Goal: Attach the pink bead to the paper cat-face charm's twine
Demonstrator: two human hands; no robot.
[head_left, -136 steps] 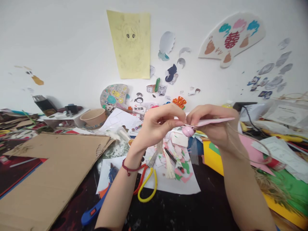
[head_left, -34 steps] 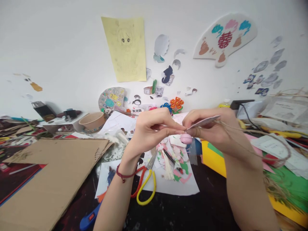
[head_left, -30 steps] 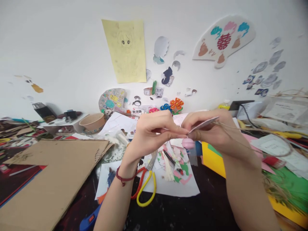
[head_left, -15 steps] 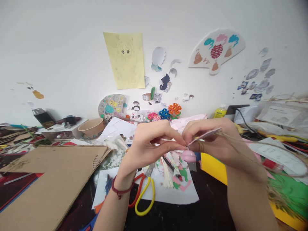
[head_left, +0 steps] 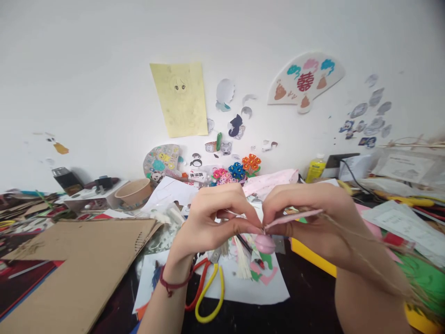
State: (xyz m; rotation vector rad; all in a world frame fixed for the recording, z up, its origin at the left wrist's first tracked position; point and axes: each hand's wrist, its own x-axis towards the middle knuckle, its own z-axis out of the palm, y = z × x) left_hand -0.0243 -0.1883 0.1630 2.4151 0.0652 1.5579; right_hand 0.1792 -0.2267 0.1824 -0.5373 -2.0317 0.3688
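Observation:
My left hand pinches at a thin cord just above a small round pink bell, thumb and forefinger together. Facing it, my right hand grips a flat pale-pink card edge-on between thumb and fingers. The fingertips of both hands meet at the card's left end, where the bell hangs. A strand of twine trails from the card's right end across my right wrist. The exact spot where cord and card join is covered by my fingertips. Below lie scissors with one red and one yellow handle.
Cardboard covers the left side of the dark table. A white sheet bears a cream tassel and coloured paper scraps. A yellow box edge stands at right. Behind are a bowl and a yellow bottle.
Both hands, with the card and bell, sit slightly lower and to the left in the picture. The view has tilted up a little. The grip looks much the same.

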